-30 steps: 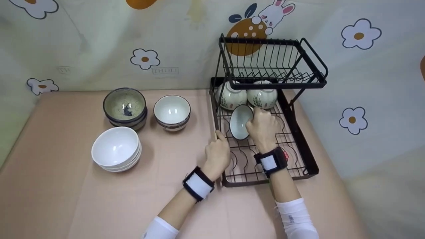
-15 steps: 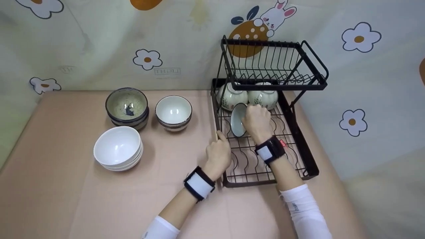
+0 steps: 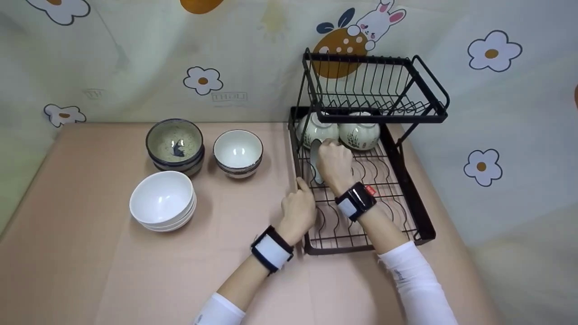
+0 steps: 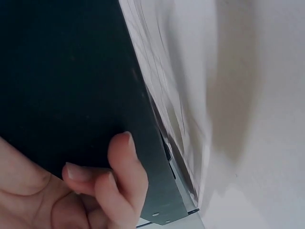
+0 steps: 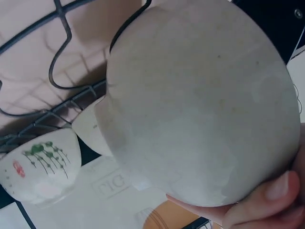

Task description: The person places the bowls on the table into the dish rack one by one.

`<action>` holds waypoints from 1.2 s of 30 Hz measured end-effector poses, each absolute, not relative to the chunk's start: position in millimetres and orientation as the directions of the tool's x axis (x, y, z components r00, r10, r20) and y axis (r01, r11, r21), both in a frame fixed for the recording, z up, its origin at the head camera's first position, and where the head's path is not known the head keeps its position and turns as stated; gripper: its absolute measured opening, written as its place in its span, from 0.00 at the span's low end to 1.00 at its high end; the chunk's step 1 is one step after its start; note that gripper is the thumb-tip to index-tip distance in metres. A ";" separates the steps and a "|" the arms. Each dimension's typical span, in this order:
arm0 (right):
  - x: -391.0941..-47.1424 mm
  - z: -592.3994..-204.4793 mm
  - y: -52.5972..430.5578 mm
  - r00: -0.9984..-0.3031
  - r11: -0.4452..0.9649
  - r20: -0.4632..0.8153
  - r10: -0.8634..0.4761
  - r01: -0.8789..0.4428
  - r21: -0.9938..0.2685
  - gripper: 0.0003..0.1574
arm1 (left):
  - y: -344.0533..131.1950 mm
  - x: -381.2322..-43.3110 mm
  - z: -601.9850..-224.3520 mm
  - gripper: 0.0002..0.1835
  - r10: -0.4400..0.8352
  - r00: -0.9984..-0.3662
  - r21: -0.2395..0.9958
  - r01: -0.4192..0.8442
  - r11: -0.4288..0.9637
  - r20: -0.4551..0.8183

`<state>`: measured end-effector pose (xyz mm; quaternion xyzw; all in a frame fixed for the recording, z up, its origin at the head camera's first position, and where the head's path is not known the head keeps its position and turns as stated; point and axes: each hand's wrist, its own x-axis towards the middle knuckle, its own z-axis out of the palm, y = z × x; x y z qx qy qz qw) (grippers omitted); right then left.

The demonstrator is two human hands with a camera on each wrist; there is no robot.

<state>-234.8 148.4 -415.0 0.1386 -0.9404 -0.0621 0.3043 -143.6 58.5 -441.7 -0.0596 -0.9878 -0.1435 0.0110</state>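
Flowered cloth (image 3: 153,81) backs the rack (image 3: 412,198). Right hand (image 3: 335,164), fingers curled, grips a bowl (image 5: 200,105) edgewise over the rack's lower tier, seemingly seating it; left hand (image 3: 299,210) curls onto the rack's side. Gentle release seems next.

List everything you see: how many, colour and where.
Dish rack: one, black, table's right side.
Patterned bowls: two, pale, rack's lower tier, back.
Held bowl: one, pale, tilted, lower tier's left.
Greenish bowls: one stack, dark-rimmed, table's back left.
White bowls: one stack, in front of those.
Small bowls: one stack, pale inside, left of rack.
Table: one, pinkish, below.
Backdrop: one, pale, behind.
Printed flowers: five, white, on backdrop.
Printed rabbit: one, white, on backdrop.
Wristbands: two, black and white, on wrists.
Sleeves: two, white, on forearms.
Left hand: one, bare, at rack's left edge.
Right hand: one, bare, on held bowl.
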 end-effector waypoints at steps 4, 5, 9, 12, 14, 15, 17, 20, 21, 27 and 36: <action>-233.9 -415.1 148.2 -0.812 0.960 0.512 -0.279 -0.237 0.148 0.07 | 58.5 -143.8 -441.7 0.35 0.111 -0.993 0.287 0.115 0.951 0.029; -233.4 -414.9 148.1 -0.816 0.961 0.507 -0.277 -0.243 0.134 0.07 | 58.5 -143.8 -441.6 0.35 0.111 -0.993 0.288 0.115 0.951 0.029; -230.3 -413.6 147.9 -0.841 0.966 0.482 -0.247 -0.253 0.054 0.09 | 58.8 -143.6 -441.2 0.34 0.110 -0.993 0.283 0.115 0.952 0.032; -228.3 -413.8 148.7 -0.847 0.965 0.482 -0.226 -0.264 -0.010 0.11 | 58.8 -143.3 -441.4 0.33 0.115 -0.992 0.270 0.122 0.955 0.042; -227.0 -414.2 149.5 -0.839 0.956 0.495 -0.225 -0.287 -0.052 0.12 | 58.7 -143.3 -441.6 0.34 0.118 -0.992 0.261 0.125 0.957 0.042; -226.3 -414.4 150.0 -0.834 0.950 0.502 -0.230 -0.305 -0.071 0.13 | 58.7 -143.5 -441.6 0.34 0.120 -0.992 0.260 0.125 0.958 0.035; -224.4 -414.3 150.9 -0.823 0.933 0.515 -0.240 -0.341 -0.111 0.16 | 58.5 -144.0 -442.0 0.34 0.119 -0.993 0.267 0.121 0.956 0.024; -220.2 -412.6 153.4 -0.827 0.907 0.510 -0.237 -0.376 -0.188 0.19 | 58.4 -144.4 -441.7 0.36 0.119 -0.993 0.281 0.113 0.953 -0.002; -218.3 -411.8 154.6 -0.833 0.901 0.502 -0.231 -0.378 -0.214 0.19 | 58.5 -144.5 -441.6 0.36 0.121 -0.993 0.278 0.115 0.954 -0.005; -204.7 -408.2 162.6 -0.854 0.868 0.484 -0.191 -0.377 -0.322 0.17 | 58.4 -144.3 -440.9 0.36 0.134 -0.991 0.247 0.135 0.960 0.021; -183.1 -406.5 167.2 -0.861 0.872 0.482 -0.164 -0.354 -0.337 0.13 | 58.6 -144.5 -440.8 0.36 0.129 -0.992 0.257 0.127 0.958 0.011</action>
